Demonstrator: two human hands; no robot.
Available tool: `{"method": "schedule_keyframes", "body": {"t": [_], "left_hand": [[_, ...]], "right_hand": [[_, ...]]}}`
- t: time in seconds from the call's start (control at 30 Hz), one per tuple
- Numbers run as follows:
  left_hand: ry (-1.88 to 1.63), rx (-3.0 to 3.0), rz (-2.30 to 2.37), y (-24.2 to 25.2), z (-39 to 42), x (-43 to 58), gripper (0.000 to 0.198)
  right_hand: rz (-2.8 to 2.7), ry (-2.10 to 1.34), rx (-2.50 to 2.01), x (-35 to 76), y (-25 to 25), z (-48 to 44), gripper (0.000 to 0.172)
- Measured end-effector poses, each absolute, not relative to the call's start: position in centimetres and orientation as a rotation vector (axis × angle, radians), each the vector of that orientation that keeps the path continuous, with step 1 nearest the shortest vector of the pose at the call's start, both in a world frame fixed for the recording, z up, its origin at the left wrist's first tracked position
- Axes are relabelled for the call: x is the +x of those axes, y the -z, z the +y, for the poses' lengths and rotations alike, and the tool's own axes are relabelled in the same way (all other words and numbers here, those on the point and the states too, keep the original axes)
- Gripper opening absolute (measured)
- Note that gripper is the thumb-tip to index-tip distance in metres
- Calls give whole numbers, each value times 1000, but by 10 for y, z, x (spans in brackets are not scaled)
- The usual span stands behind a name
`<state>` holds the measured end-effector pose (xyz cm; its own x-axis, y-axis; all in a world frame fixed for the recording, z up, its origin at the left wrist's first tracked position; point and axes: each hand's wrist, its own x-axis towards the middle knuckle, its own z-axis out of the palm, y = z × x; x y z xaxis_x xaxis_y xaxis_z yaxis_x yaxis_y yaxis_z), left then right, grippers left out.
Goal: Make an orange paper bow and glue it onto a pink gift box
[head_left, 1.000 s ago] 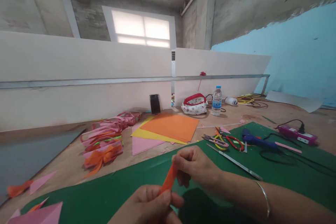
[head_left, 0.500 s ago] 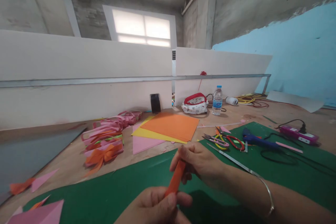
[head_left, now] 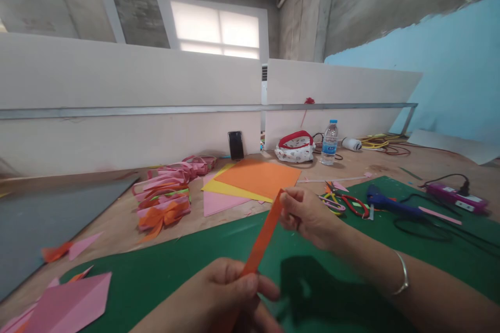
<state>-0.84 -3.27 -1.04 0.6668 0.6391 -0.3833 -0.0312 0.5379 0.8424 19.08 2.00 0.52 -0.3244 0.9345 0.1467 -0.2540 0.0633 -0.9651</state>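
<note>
A narrow orange paper strip (head_left: 264, 235) stretches at a slant between my two hands, above the green cutting mat (head_left: 187, 250). Its lower part is pinched between thumb and fingers of my left hand (head_left: 234, 291), and its lower end runs behind that hand. My right hand (head_left: 307, 213) is closed on the upper end, fingers curled together. Beyond the strip lie orange paper sheets (head_left: 261, 177) over a yellow sheet (head_left: 219, 186) and a pink sheet (head_left: 222, 205).
Folded pink and orange paper bows (head_left: 164, 213) are heaped at left, pink paper pieces (head_left: 70, 302) nearer. Right: red-handled pliers (head_left: 357, 207), blue glue gun (head_left: 390, 204), purple power strip (head_left: 457, 196). Behind stand a phone (head_left: 235, 145), pouch (head_left: 295, 148) and water bottle (head_left: 329, 145).
My hands have moved apart, the right one up and away, so a longer length of the orange strip shows between them. The whole view has shifted slightly.
</note>
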Motion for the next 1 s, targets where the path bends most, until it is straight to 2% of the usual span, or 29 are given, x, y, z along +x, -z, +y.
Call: {"method": "schedule_keyframes", "body": {"t": [0.17, 0.63, 0.83, 1.0], "left_hand": [[-472, 870, 664, 13, -27, -1, 24], [-502, 820, 731, 27, -31, 1, 24], [-541, 854, 842, 15, -34, 2, 40], [-611, 948, 662, 19, -28, 2, 56]], "right_hand": [[-1515, -1604, -845, 172, 0, 2, 38], [-1202, -1436, -894, 190, -7, 24, 44], [-1171, -1418, -881, 193, -1, 31, 41], [-1170, -1395, -860, 196, 3, 37, 42]]}}
